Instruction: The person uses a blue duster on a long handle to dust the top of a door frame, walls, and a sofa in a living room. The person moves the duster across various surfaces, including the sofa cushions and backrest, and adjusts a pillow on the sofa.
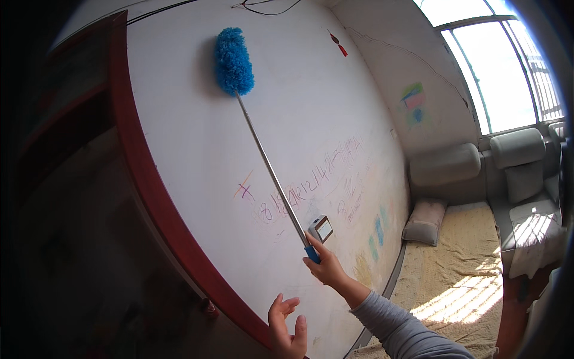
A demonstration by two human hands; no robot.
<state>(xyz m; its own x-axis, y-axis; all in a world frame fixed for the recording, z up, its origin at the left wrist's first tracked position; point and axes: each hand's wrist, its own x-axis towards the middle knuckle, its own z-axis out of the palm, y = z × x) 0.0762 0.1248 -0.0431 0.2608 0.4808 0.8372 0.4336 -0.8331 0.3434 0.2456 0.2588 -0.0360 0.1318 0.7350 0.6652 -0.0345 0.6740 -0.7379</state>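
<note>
My right hand [327,265] grips the blue handle [311,254] of a duster with a long metal pole [271,168]. At the pole's upper end, the fluffy blue duster head [234,62] is up against or close to the white wall [179,107] and casts a shadow to its left. Below the handle, my left hand [288,330] is raised in front of the wall, with its fingers apart and nothing in it. Marker scribbles [309,188] cover the wall behind the pole. Just above my right hand, a small boxy device [321,229] with a screen is on the wall.
A dark red door frame [143,157] borders a dark opening at left. On the right, a grey sofa [448,166] bears a yellow cover [457,264] and a pillow [425,222] below a bright window [493,74]. Black cables [161,11] run overhead, and a red ornament [338,44] hangs on the wall.
</note>
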